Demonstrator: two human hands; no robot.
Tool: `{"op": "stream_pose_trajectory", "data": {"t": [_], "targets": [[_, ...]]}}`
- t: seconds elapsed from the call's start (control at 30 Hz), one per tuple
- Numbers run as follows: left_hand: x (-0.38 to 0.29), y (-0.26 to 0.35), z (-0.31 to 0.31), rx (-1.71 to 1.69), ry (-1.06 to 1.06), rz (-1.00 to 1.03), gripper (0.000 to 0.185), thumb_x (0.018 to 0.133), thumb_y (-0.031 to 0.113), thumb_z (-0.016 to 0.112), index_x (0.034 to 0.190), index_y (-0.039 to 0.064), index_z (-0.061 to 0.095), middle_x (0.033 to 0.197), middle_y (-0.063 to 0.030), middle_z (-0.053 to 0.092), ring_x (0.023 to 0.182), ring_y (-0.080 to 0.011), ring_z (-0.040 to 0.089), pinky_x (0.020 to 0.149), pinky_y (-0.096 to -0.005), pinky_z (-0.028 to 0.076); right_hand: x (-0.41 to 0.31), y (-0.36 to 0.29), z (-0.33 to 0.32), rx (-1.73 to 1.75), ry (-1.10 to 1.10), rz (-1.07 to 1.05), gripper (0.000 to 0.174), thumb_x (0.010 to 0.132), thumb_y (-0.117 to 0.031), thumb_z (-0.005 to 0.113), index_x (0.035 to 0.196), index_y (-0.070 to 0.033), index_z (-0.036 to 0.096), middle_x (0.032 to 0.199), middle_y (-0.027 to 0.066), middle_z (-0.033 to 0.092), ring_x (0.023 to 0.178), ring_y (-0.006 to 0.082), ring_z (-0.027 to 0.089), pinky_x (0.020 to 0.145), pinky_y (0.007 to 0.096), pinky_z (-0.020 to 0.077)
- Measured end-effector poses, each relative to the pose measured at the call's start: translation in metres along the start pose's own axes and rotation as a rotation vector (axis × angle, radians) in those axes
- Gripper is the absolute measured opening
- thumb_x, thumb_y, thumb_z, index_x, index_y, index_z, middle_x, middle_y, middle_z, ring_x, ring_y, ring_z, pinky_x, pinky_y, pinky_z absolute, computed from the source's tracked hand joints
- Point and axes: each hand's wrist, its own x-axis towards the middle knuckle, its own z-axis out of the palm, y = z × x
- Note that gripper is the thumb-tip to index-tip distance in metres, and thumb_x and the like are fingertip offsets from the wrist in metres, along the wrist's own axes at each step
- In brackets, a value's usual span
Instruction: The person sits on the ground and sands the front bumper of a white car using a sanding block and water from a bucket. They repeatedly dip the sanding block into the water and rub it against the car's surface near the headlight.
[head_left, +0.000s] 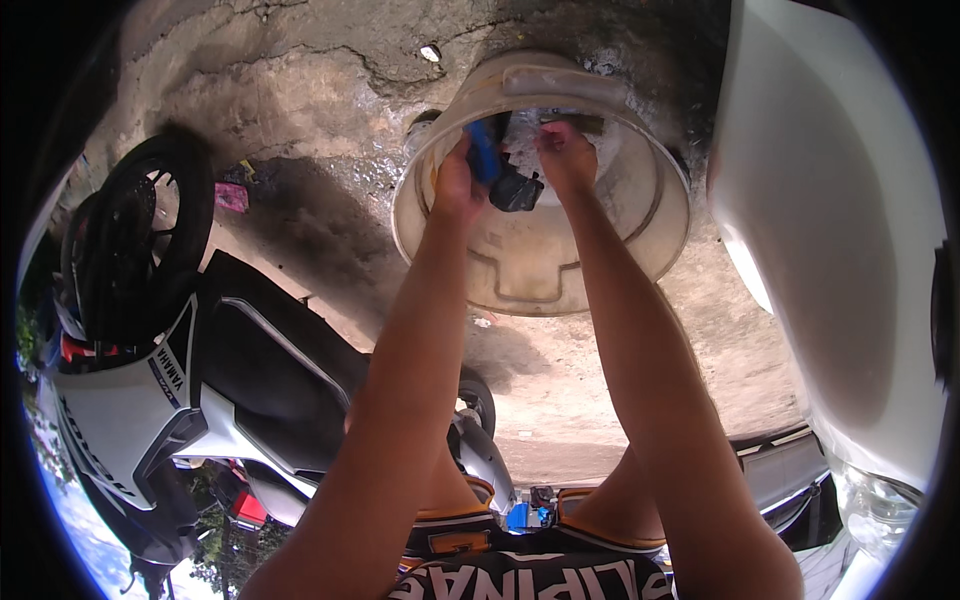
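Observation:
Both arms reach down into a large off-white plastic tub (525, 292) on the ground, its round mouth facing me. On the left side of the opening, my left hand (459, 180) grips a blue and black object (484, 156) whose exact kind I cannot tell. A crumpled-looking black piece (517, 189) hangs at its lower end, just right of that hand. My right hand (568, 156) is inside the tub too, fingers curled together; whether something small is pinched there is unclear. Behind it lies a dark olive item (592, 124), partly hidden. Pale, foamy-looking wetness shows deeper in the tub.
A white and black Yamaha motorcycle (277, 352) stands close on the left, its wheel (150, 232) near the tub. The white body panel of a vehicle (817, 210) borders the right. Cracked, partly wet concrete (300, 97) surrounds the tub, with a pink wrapper (232, 196) on it.

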Motion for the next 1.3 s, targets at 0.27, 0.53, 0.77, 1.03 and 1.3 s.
{"op": "stream_pose_trajectory", "data": {"t": [0.27, 0.53, 0.77, 1.03, 1.3], "targets": [[0.006, -0.049, 0.004, 1.871, 0.416, 0.846, 0.044, 0.096, 0.023, 0.056, 0.139, 0.013, 0.060, 0.154, -0.0225, 0.042, 0.126, -0.0417, 0.057, 0.103, -0.0517, 0.047, -0.042, 0.033, 0.012, -0.922, -0.138, -0.188, 0.045, 0.091, -0.040, 0.069, 0.132, -0.020, 0.065, 0.146, 0.0161, 0.053, 0.143, 0.0416, 0.042, 0.115, 0.0577, 0.0370], [0.020, -0.047, 0.002, 2.168, -0.237, 0.104, 0.029, 0.091, 0.028, 0.065, 0.107, 0.007, 0.079, 0.110, -0.0175, 0.072, 0.104, -0.0343, 0.070, 0.088, -0.0510, 0.056, -0.014, 0.011, -0.013, -0.734, -0.654, -0.202, 0.055, 0.071, -0.042, 0.078, 0.116, -0.012, 0.074, 0.118, 0.0172, 0.069, 0.105, 0.0297, 0.071, 0.093, 0.0444, 0.0571], [-0.013, 0.023, 0.023, 0.973, 0.103, -0.274, 0.038, 0.101, 0.040, 0.064, 0.111, 0.005, 0.070, 0.089, -0.0079, 0.072, 0.071, -0.0197, 0.070, 0.064, -0.0300, 0.059, -0.024, -0.033, -0.078, 0.081, -0.998, 0.614, 0.051, 0.077, -0.047, 0.074, 0.117, -0.016, 0.068, 0.113, 0.0035, 0.070, 0.092, 0.0197, 0.066, 0.089, 0.0393, 0.0487], [-0.055, 0.021, 0.040, 0.876, 0.114, -0.238, 0.091, 0.095, 0.068, 0.062, 0.157, 0.004, 0.042, 0.133, -0.0166, 0.064, 0.122, -0.0246, 0.062, 0.103, -0.0452, 0.050, -0.039, -0.015, -0.083, 0.462, -0.884, 0.559, 0.052, 0.092, -0.047, 0.074, 0.129, -0.012, 0.065, 0.126, 0.0070, 0.069, 0.114, 0.0197, 0.064, 0.094, 0.0479, 0.0506], [-0.078, 0.003, 0.031, 0.828, 0.062, -0.041, 0.033, 0.089, 0.022, 0.085, 0.111, 0.001, 0.073, 0.087, -0.0021, 0.072, 0.071, -0.0096, 0.065, 0.056, -0.0224, 0.049, -0.055, -0.019, -0.086, 0.668, -0.594, 0.458, 0.050, 0.098, -0.045, 0.071, 0.132, -0.009, 0.065, 0.120, 0.0033, 0.065, 0.104, 0.0224, 0.058, 0.091, 0.0522, 0.0543]]}}
